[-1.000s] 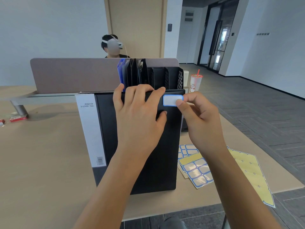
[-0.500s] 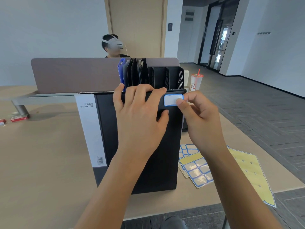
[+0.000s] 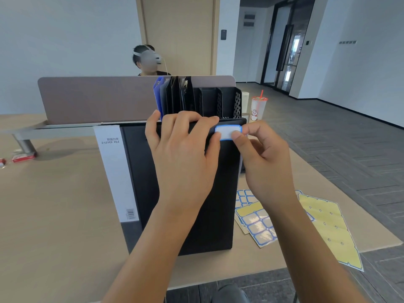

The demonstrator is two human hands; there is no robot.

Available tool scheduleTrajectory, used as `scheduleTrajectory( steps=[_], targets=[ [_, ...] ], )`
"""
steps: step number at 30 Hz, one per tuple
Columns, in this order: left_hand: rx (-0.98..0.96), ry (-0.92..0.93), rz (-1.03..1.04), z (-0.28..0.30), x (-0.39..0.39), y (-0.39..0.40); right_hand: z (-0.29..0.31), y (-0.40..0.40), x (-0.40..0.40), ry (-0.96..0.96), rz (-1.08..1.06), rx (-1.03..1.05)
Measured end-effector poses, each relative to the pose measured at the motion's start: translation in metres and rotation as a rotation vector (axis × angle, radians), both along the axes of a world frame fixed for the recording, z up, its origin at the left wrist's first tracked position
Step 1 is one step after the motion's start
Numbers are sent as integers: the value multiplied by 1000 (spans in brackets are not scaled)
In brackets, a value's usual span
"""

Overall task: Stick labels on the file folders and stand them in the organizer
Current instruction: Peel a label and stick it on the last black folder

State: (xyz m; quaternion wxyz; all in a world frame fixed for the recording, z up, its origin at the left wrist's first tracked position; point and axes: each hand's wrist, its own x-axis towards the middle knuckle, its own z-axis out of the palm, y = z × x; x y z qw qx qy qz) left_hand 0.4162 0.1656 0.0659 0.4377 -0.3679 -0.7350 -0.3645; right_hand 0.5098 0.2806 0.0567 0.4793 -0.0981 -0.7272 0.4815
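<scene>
Lying flat on the desk (image 3: pixel 54 211), a black lever-arch file folder (image 3: pixel 209 215) with a white paper band (image 3: pixel 115 171) along its left side sits under both hands. The left hand (image 3: pixel 183 158) rests palm-down on the folder's far half, its fingers curled over the far edge and its thumb tip touching the left end of a blue-bordered white label (image 3: pixel 227 132). The right hand (image 3: pixel 264 162) pinches the label's right end, thumb on its face and curled fingers behind, so this grip is closed on the label. The label lies at the folder's far right corner; whether it is fully stuck down cannot be told.

Just beyond the folder stands a black mesh file organizer (image 3: pixel 231 101) against a grey desk divider (image 3: pixel 94 99). Its left slots hold a blue folder (image 3: pixel 157 95) and several dark ones, while the right slots show only mesh walls. Right of the organizer stands a clear cup with a red straw (image 3: pixel 257 107).

On the desk near the right of the folder lie sheets of blue-bordered labels (image 3: pixel 258 228), partly under the right forearm, and farther right a yellow backing sheet (image 3: pixel 332 226). A small red box (image 3: pixel 23 158) sits at the far left. Another person (image 3: pixel 148 60) sits behind the divider.
</scene>
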Motion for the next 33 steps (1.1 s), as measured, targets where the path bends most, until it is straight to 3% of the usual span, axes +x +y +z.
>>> scheduleTrajectory(
  steps=[17,22,33],
  targets=[
    [27,0,-12,3,5,-2,-12,-13,-12,124,-339,74],
    [10,-22,13,5,6,-4,-5,-15,-6,203,-264,-71],
    [98,-65,-26,7,13,-5,0,-8,1,154,-128,-47]
  ],
)
